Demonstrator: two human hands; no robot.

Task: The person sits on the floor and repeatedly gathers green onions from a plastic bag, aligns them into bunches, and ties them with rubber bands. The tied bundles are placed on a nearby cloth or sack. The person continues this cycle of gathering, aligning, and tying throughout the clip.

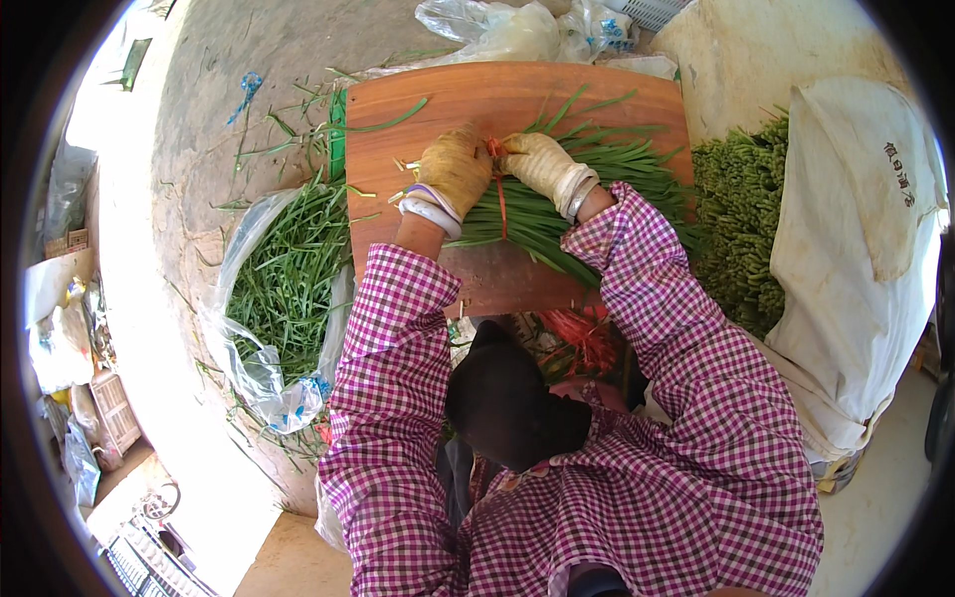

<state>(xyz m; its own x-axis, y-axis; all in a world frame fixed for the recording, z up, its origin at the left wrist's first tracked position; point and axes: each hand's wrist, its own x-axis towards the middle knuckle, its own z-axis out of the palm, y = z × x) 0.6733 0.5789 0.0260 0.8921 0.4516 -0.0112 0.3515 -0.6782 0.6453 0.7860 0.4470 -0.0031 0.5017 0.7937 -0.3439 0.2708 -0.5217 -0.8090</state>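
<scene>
A bundle of long green leafy stalks (545, 216) lies across a wooden board (418, 82), with red plastic twine (502, 213) around it. My left hand (456, 168), in a yellowish work glove, is closed at the twine on the far side of the bundle. Beside it, my right hand (539, 163), gloved likewise, pinches the red twine from the right, its wrist over the stalks. The two hands are close together. Pale stalk ends show left of my left hand; the leafy ends fan out to the right. The fingertips are partly hidden.
On the left, a clear plastic bag (280, 407) holds loose green leaves (287, 283). Many upright green stalks (735, 224) stand at the right beside a white cloth (843, 261). Red twine strands (582, 339) hang below the board's near edge. Plastic bags (515, 33) lie beyond the board.
</scene>
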